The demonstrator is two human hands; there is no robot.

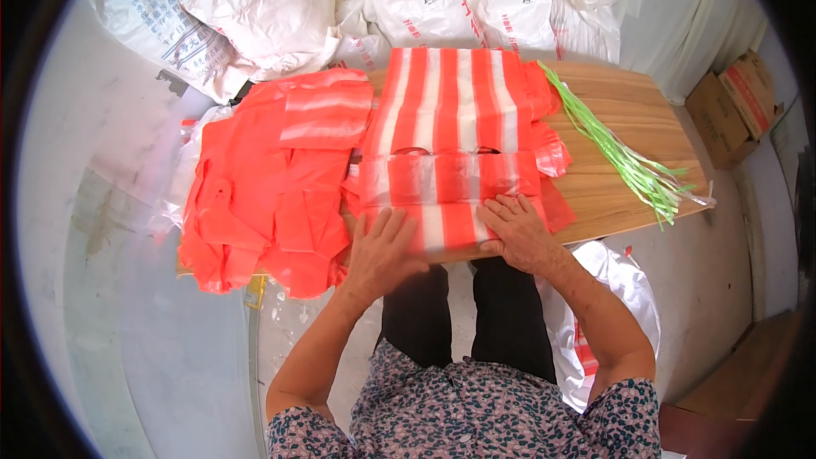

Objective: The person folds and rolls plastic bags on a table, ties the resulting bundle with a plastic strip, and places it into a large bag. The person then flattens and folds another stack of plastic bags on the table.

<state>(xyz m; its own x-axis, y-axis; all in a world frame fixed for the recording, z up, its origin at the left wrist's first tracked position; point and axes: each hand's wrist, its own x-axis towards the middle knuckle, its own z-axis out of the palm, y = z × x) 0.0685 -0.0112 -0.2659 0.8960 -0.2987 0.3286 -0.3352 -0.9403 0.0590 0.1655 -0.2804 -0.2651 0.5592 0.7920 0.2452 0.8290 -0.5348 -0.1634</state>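
A stack of red-and-white striped plastic bags (455,106) lies on the wooden table in front of me, its near part folded over near the table's front edge. My left hand (385,251) rests at the fold's lower left corner, slightly blurred, fingers stretched out. On the lower right part of the fold lies my right hand (517,229), palm down with fingers spread. Neither hand grips anything that I can see. Left of the stack, a heap of crumpled red plastic bags (246,178) overhangs the table's front edge.
A bundle of green plastic strips (620,153) lies on the table (629,89) at the right. Full white woven sacks (425,4) stand behind it. Cardboard boxes (722,110) are at the far right. A white sack (616,276) with red-striped plastic stands on the floor beside my right arm.
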